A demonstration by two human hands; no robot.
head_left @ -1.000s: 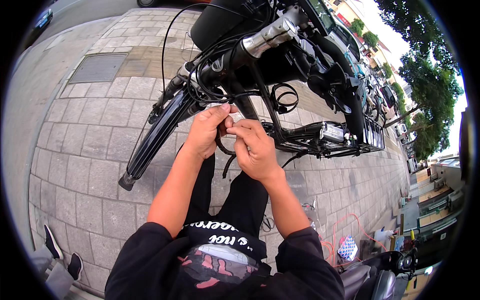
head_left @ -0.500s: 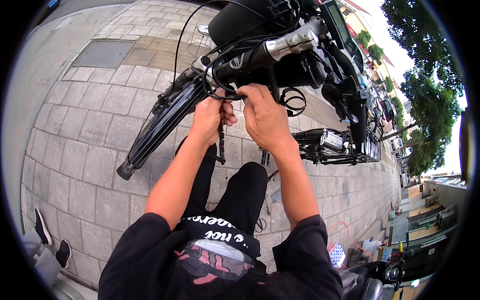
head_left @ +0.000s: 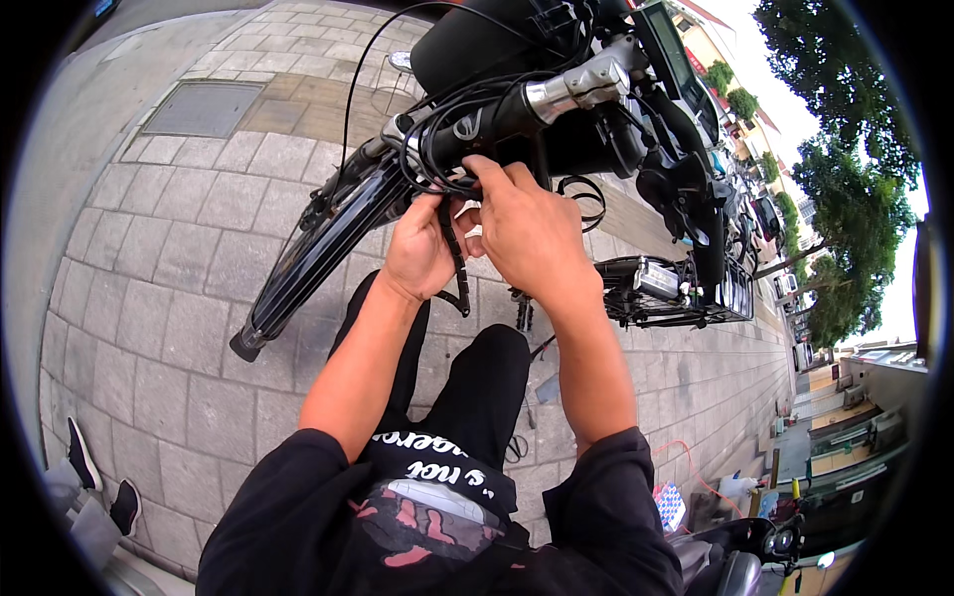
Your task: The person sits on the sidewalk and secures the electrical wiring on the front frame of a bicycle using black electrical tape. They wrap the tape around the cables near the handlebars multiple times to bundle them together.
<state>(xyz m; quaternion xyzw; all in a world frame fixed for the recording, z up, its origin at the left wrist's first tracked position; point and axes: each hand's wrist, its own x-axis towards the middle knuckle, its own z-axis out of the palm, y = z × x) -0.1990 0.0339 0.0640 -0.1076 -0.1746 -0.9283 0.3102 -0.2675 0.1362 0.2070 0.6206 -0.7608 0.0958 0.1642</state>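
My left hand (head_left: 415,253) pinches a bundle of black cables (head_left: 415,149) at the front of a bicycle (head_left: 482,124), just below its head tube. From the right, my right hand (head_left: 534,233) curls over the same bundle, index finger on top, its inner fingers partly hidden. A black ridged strip (head_left: 460,270), which looks like spiral cable wrap, hangs down between my hands with its lower end loose. Its upper end goes in among my fingers, and how it sits around the cables is hidden. The front wheel's black mudguard (head_left: 323,243) slants away to the left of my hands.
A coiled black cable (head_left: 586,204) hangs right of my right hand. The bicycle's rear rack (head_left: 730,290) lies farther right. Scissors-like handles (head_left: 517,449) rest on the paving by my knee. Another person's shoes (head_left: 126,505) stand at the lower left.
Both hands have shifted slightly down. The left hand has turned more palm-up, and the ridged strip now shows more fully, swung to the right between my hands.
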